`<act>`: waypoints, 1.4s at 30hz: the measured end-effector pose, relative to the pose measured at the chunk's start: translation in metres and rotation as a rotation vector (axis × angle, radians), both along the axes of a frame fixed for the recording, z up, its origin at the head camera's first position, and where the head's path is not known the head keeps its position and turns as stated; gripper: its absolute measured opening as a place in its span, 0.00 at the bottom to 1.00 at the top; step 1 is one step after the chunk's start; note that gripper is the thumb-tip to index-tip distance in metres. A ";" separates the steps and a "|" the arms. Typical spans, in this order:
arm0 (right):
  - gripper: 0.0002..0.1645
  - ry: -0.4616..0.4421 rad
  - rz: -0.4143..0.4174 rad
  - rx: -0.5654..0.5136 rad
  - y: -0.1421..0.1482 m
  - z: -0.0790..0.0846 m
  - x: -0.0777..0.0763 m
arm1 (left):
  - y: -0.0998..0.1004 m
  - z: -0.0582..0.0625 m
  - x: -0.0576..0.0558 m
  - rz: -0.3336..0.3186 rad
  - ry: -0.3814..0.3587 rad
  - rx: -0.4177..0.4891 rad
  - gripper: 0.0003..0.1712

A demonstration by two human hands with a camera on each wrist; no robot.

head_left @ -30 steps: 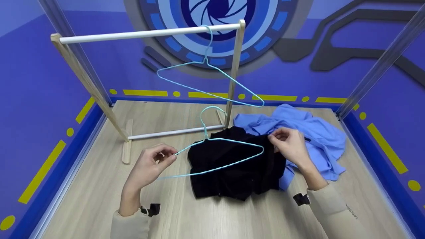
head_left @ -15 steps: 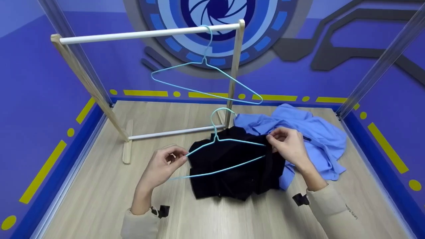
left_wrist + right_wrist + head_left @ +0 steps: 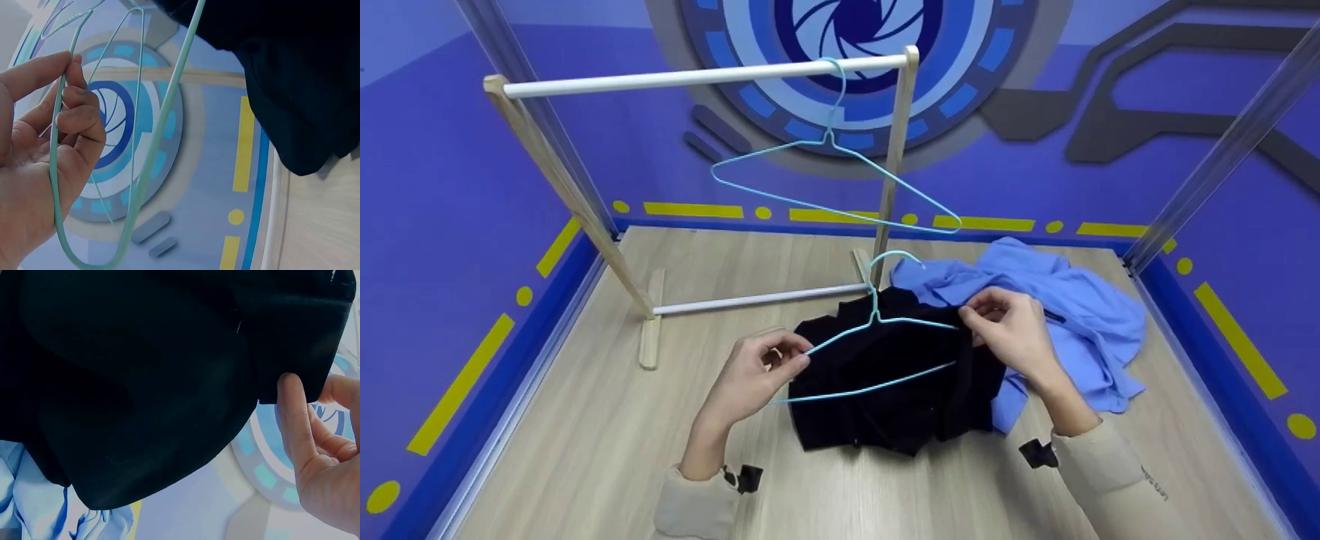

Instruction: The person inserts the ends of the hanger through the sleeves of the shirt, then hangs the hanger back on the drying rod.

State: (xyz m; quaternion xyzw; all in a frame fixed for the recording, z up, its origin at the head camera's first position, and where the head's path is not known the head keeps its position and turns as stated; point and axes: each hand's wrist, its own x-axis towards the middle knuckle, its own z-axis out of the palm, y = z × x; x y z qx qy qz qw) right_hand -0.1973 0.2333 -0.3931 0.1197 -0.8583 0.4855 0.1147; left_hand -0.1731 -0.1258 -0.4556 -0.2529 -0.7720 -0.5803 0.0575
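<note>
My left hand (image 3: 757,379) pinches the left arm of a light-blue wire clothes hanger (image 3: 875,309) between thumb and fingertips. The hanger's right end is hidden behind the edge of a crumpled black garment (image 3: 870,424); its exact kind I cannot tell. With thumb and fingers, my right hand (image 3: 1011,330) pinches that garment's upper right edge. In the left wrist view, the hanger (image 3: 169,101) has its rounded left end beside the palm. Dark cloth (image 3: 146,399) fills much of the right wrist view, its corner held by the hand (image 3: 315,467).
A rack with a white top rail (image 3: 697,78) and wooden legs stands at the back left. From it hangs another light-blue hanger (image 3: 831,141). A blue garment (image 3: 1080,322) lies rumpled behind and right of the black one. Purple-blue walls enclose the wooden tabletop (image 3: 585,450).
My left hand has moved right with the hanger, whose right end has gone from in front of the black garment to behind its edge. The right hand has stayed nearly in place.
</note>
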 end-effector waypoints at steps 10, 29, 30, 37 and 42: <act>0.02 -0.008 0.017 -0.050 -0.004 0.000 0.005 | 0.016 -0.003 -0.001 -0.014 -0.013 0.028 0.04; 0.02 0.005 0.060 -0.040 -0.012 -0.001 0.012 | 0.050 -0.013 -0.012 -0.011 0.043 0.019 0.03; 0.03 0.006 0.061 -0.040 -0.012 -0.001 0.012 | 0.051 -0.013 -0.012 -0.011 0.043 0.022 0.03; 0.03 0.012 0.084 -0.060 -0.014 -0.002 0.012 | 0.058 -0.013 -0.011 -0.008 0.042 0.010 0.03; 0.02 0.018 0.105 -0.075 -0.016 0.000 0.012 | 0.063 -0.012 -0.011 -0.013 0.055 -0.010 0.05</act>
